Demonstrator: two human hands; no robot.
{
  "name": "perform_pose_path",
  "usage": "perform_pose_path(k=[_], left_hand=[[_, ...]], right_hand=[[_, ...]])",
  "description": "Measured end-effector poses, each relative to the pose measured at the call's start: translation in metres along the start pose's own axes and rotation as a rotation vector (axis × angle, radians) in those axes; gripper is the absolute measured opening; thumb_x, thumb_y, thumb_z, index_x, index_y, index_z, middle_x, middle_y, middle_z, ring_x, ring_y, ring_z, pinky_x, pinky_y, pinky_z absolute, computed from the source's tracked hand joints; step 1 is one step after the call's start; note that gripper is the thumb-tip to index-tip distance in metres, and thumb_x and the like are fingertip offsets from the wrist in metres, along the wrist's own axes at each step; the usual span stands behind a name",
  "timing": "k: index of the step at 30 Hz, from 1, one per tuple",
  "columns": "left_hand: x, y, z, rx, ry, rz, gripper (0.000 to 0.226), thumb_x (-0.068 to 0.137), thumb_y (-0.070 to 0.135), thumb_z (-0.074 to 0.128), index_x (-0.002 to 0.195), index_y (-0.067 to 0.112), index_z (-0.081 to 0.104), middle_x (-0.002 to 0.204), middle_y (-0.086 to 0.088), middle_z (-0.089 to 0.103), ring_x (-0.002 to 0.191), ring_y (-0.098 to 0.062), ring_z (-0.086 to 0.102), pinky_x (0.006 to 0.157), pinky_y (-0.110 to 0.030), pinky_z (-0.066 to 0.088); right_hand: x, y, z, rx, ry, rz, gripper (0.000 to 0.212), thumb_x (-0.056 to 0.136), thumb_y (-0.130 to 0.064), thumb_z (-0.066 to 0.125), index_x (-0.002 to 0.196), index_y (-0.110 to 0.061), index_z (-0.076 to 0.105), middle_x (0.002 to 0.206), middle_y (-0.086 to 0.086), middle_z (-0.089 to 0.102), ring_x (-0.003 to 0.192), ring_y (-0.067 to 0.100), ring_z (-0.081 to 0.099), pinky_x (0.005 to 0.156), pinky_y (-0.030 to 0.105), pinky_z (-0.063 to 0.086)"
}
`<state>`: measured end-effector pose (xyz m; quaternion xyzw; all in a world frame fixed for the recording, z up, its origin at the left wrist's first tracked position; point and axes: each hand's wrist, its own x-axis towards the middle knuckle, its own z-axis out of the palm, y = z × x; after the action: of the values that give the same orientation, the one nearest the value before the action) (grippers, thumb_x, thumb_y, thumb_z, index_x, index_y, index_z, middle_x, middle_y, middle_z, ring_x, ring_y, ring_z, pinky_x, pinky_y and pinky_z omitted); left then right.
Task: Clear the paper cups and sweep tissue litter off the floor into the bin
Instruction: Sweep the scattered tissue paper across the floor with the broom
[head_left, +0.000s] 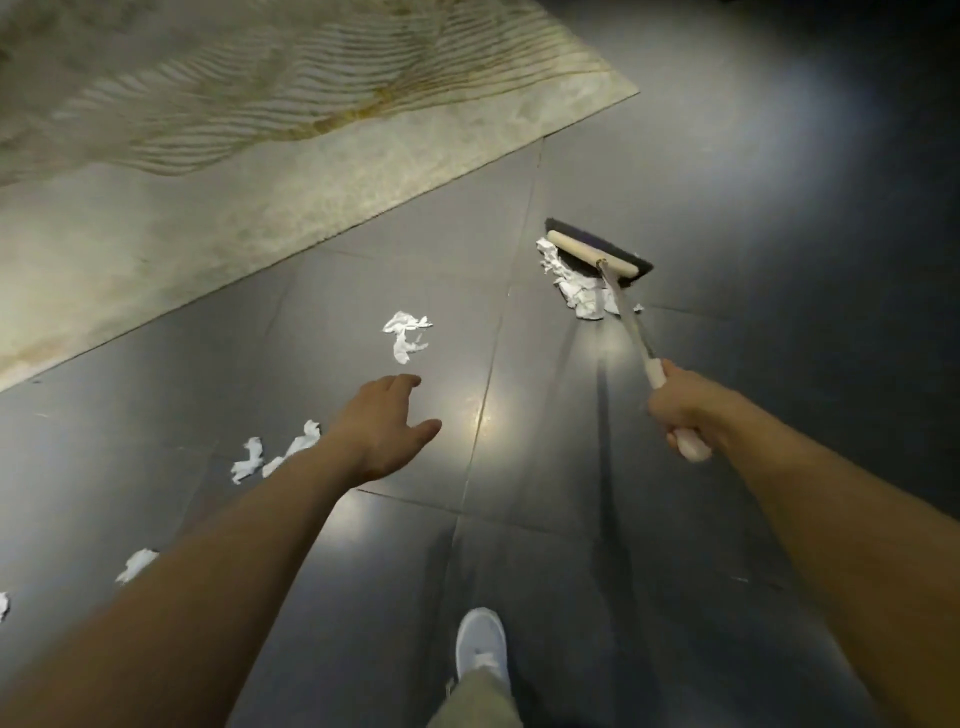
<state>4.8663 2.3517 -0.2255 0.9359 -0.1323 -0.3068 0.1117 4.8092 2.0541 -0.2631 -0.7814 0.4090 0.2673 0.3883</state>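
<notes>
1. I am seeing small tissue scraps (136, 564) lying on the dark floor (363, 571) at the far left, well away from the rug (208, 208). More tissue bits (275, 452) are sitting nearer the rug, partly behind the left forearm.
2. The left hand (382, 431) is hovering below the rug's long edge, fingers spread and loose, holding nothing.
3. A crumpled tissue (406, 332) is lying between that hand and the rug's edge.
4. Just below the rug's corner, the broom (597, 252) is resting its head against a tissue pile (576, 291).
5. Farthest from the rug, the right hand (680, 410) is wrapping its fingers round the broom's handle.
6. I am judging that a one-handed stroke risks light tissue slipping past the head's ends, or sliding under the rug's edge. No paper cups or bin are showing, so I cannot tell which way to sweep.
</notes>
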Motion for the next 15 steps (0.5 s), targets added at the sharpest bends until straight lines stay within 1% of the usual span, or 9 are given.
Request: perform_pose_path(k=[2,4,6,10,12,15], left_hand=[[0.002,-0.007,0.0,0.019,0.01,-0.004,0.064,0.093,0.04,0.052,0.146,0.014,0.028,0.15,-0.008,0.033,0.136,-0.025,0.033,0.11,-0.037,0.028],[-0.004,-0.009,0.003,0.017,0.0,0.004,0.063,0.093,0.04,0.052,0.146,0.013,0.029,0.149,-0.009,0.035,0.135,-0.026,0.034,0.11,-0.036,0.029],[-0.016,-0.009,0.008,0.003,-0.009,0.033,0.063,0.093,0.039,0.052,0.146,0.012,0.029,0.149,-0.009,0.034,0.136,-0.025,0.033,0.11,-0.035,0.028],[-0.061,-0.014,0.023,-0.032,0.01,0.067,0.063,0.094,0.038,0.051,0.146,0.012,0.028,0.15,-0.009,0.033,0.137,-0.025,0.031,0.11,-0.033,0.025],[-0.09,-0.022,0.034,-0.036,0.021,0.082,0.063,0.094,0.038,0.051,0.146,0.011,0.028,0.15,-0.01,0.034,0.136,-0.025,0.032,0.109,-0.032,0.025],[-0.141,-0.036,0.05,-0.021,0.019,0.076,0.064,0.093,0.038,0.052,0.146,0.011,0.028,0.149,-0.01,0.034,0.137,-0.025,0.032,0.11,-0.033,0.026]], right_hand=[[-0.006,0.005,0.017,-0.084,-0.04,0.016,0.064,0.089,0.005,0.045,0.145,-0.015,0.021,0.083,0.018,0.047,0.06,0.024,0.051,0.038,0.026,0.041],[-0.018,0.01,0.027,-0.131,-0.051,0.017,0.069,0.086,0.007,0.044,0.146,-0.017,0.019,0.081,0.017,0.046,0.058,0.023,0.05,0.035,0.022,0.039],[-0.036,0.016,0.036,-0.141,-0.063,0.015,0.072,0.085,0.008,0.043,0.147,-0.019,0.018,0.081,0.017,0.047,0.059,0.023,0.049,0.037,0.024,0.04],[-0.106,0.036,0.069,-0.126,-0.093,-0.004,0.067,0.089,0.002,0.039,0.148,-0.02,0.016,0.079,0.014,0.047,0.057,0.02,0.047,0.04,0.026,0.039],[-0.15,0.049,0.091,-0.106,-0.132,-0.021,0.065,0.09,0.0,0.038,0.148,-0.02,0.017,0.078,0.012,0.045,0.058,0.02,0.047,0.044,0.028,0.04],[-0.212,0.074,0.126,-0.1,-0.184,-0.031,0.069,0.089,-0.001,0.039,0.149,-0.023,0.013,0.082,0.013,0.045,0.06,0.02,0.048,0.043,0.028,0.037]])
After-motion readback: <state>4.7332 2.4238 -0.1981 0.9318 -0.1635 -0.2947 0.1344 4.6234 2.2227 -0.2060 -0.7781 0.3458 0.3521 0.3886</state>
